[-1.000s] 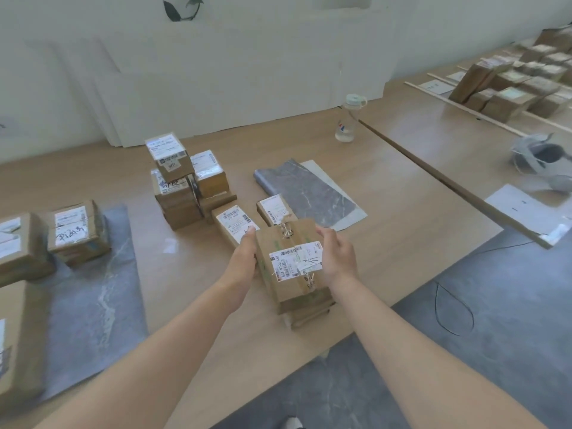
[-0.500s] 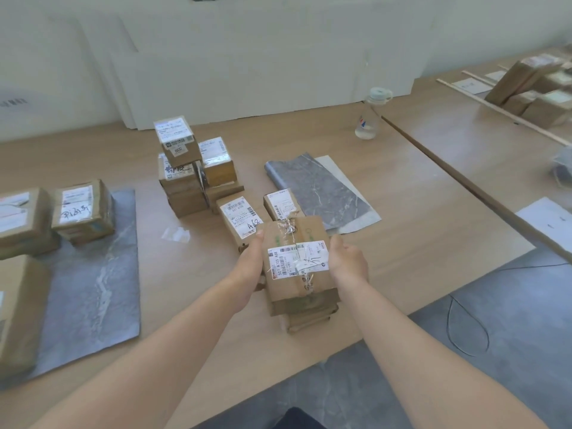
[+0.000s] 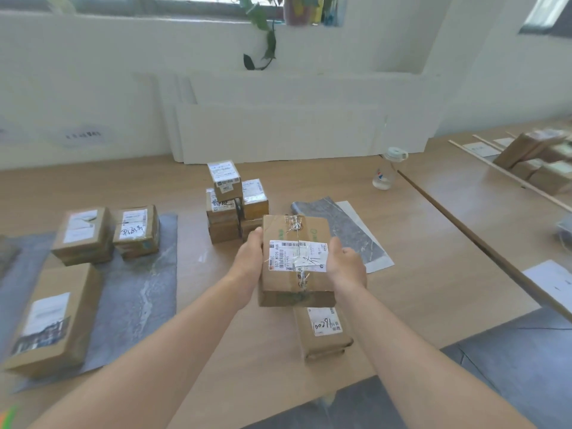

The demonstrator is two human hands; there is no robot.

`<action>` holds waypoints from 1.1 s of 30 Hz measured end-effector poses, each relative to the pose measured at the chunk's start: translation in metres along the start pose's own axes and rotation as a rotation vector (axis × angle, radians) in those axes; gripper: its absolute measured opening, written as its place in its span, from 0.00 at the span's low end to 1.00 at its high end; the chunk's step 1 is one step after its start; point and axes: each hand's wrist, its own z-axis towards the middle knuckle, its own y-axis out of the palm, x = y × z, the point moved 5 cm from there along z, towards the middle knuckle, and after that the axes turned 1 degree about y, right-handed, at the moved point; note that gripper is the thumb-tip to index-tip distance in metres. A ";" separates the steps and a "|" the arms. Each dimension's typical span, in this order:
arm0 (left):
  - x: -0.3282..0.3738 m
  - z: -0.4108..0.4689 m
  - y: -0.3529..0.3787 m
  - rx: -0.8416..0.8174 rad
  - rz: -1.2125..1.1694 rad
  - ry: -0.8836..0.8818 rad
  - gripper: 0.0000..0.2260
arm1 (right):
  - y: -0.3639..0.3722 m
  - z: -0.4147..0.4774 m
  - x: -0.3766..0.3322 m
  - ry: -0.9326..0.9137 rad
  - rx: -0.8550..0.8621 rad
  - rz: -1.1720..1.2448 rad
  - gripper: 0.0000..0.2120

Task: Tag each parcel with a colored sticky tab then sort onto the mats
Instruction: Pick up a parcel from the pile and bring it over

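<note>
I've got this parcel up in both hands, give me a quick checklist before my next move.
1. Grip on held parcel: ok, left hand and right hand clasp its sides.
2. Coloured tab on it: cannot tell, none on the faces shown.
3. Space on left mat: ok, a bare grey strip shows.
4. Space on right mat: ok, bare grey shows.
5. Sticky tabs at hand: cannot tell, only a blurred bright patch at the lower left corner.

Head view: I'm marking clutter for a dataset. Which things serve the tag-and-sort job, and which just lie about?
Job: held parcel, left hand, right hand, parcel stack, parcel near the table edge, left mat, right mat.
Idle: water bottle, white boards, potted plant, paper sheet.
</note>
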 end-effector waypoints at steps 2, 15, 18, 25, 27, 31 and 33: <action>0.012 -0.009 -0.019 0.002 -0.015 0.028 0.22 | 0.003 -0.016 -0.020 -0.041 0.008 0.014 0.20; 0.049 -0.081 -0.191 0.075 -0.107 0.198 0.19 | 0.086 -0.153 -0.107 -0.173 -0.078 0.073 0.27; 0.040 -0.096 -0.239 0.143 -0.150 0.212 0.20 | 0.115 -0.191 -0.114 -0.197 -0.135 0.086 0.25; 0.011 -0.142 -0.346 0.280 -0.193 0.205 0.21 | 0.188 -0.270 -0.131 -0.281 -0.270 0.046 0.23; 0.004 -0.156 -0.373 0.341 -0.218 0.195 0.20 | 0.211 -0.291 -0.135 -0.301 -0.326 0.037 0.25; -0.010 -0.182 -0.417 0.454 -0.233 0.171 0.19 | 0.250 -0.326 -0.137 -0.348 -0.428 0.030 0.21; -0.019 -0.195 -0.436 0.513 -0.241 0.159 0.18 | 0.266 -0.342 -0.137 -0.343 -0.493 0.038 0.21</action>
